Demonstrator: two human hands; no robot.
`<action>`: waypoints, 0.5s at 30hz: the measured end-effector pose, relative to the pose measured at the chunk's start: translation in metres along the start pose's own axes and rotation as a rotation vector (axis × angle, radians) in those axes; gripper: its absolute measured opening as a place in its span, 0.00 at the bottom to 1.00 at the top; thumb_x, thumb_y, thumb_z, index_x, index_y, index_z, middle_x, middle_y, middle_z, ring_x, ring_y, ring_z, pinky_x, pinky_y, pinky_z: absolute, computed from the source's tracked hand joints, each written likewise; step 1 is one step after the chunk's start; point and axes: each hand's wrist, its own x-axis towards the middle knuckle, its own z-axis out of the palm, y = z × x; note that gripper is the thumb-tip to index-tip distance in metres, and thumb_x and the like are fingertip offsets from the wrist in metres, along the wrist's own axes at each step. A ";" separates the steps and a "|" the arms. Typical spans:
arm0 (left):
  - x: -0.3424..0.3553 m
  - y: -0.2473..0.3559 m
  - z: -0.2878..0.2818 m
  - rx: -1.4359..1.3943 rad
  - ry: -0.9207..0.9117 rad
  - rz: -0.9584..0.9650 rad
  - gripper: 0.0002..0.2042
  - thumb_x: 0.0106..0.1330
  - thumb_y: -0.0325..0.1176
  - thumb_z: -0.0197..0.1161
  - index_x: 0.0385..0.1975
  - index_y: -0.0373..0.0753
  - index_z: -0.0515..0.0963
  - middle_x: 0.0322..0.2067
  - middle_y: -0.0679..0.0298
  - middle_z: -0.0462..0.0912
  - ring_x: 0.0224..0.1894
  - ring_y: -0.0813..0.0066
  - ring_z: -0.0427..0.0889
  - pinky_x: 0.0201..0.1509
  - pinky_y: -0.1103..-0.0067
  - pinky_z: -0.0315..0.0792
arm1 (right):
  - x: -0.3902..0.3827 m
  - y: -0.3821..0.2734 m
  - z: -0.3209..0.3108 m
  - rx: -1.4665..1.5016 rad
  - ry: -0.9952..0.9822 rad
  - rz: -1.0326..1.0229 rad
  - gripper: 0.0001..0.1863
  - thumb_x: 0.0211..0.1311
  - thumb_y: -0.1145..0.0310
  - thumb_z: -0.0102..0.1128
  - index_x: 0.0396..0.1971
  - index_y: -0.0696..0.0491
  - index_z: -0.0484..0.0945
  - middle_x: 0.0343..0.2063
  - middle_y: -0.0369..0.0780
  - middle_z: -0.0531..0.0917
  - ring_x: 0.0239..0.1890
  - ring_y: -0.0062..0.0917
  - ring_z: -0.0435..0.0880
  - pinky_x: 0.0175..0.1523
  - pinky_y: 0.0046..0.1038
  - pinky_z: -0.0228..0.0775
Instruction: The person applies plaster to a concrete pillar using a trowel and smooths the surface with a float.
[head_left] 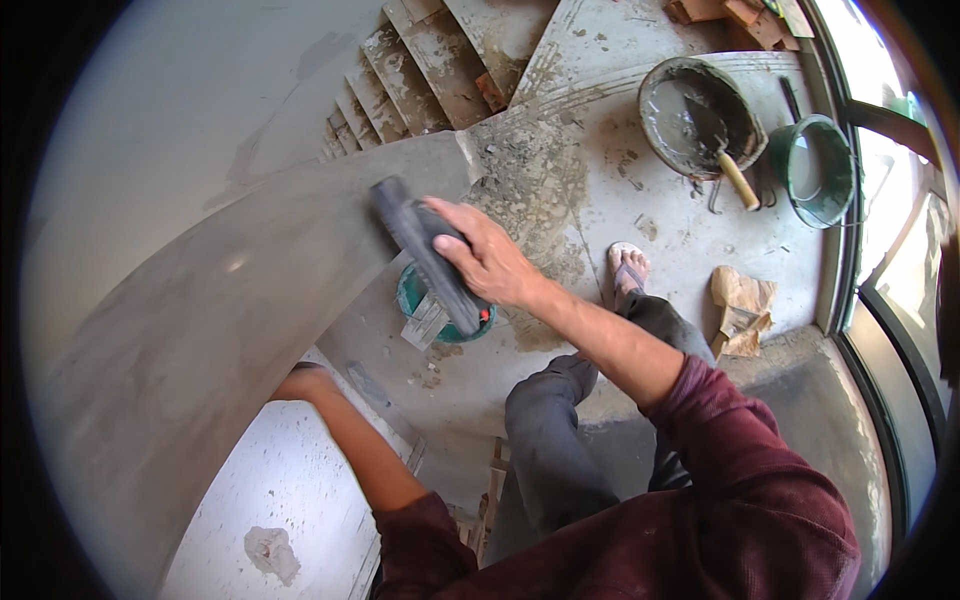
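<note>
My right hand [490,252] grips a dark plastering float [425,255], slightly blurred at its far end. The float is at the right edge of a smooth grey plastered surface [230,270]; whether it touches the plaster I cannot tell. My left hand [303,382] is at the lower edge of that surface, beside a white speckled panel [290,470]. Its fingers are hidden. Below the float, partly covered by it, is a small green bucket [408,290] with a pale, flat-bladed tool [426,322] across its rim.
A round mortar tub [655,130] holds grey mix and a trowel with a wooden handle [738,180]. Next to it stands a green bucket [820,165]. A crumpled paper bag [742,305] lies near my foot. Stained steps [430,75] and bricks [760,22] are farther off; dark-framed glass [900,300] lines the right.
</note>
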 end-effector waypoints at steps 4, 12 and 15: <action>-0.171 0.082 -0.067 0.587 -0.489 -1.065 0.39 0.72 0.64 0.36 0.75 0.44 0.38 0.75 0.58 0.41 0.77 0.63 0.41 0.77 0.68 0.34 | -0.045 0.015 -0.055 0.373 0.241 0.716 0.28 0.74 0.54 0.46 0.63 0.59 0.65 0.55 0.51 0.76 0.58 0.35 0.75 0.63 0.32 0.65; -0.319 0.154 0.052 0.368 -1.861 -0.399 0.28 0.65 0.42 0.61 0.63 0.36 0.68 0.63 0.48 0.68 0.68 0.55 0.64 0.69 0.59 0.56 | 0.010 0.038 -0.103 0.081 0.163 0.652 0.31 0.67 0.58 0.57 0.65 0.56 0.64 0.57 0.55 0.75 0.61 0.40 0.73 0.65 0.31 0.63; -0.352 0.138 0.110 0.256 -1.968 -0.321 0.26 0.67 0.43 0.59 0.61 0.35 0.69 0.60 0.50 0.72 0.63 0.54 0.68 0.65 0.61 0.60 | 0.038 0.074 -0.090 -0.098 0.117 0.632 0.33 0.64 0.64 0.61 0.68 0.53 0.62 0.58 0.53 0.75 0.61 0.37 0.73 0.65 0.29 0.63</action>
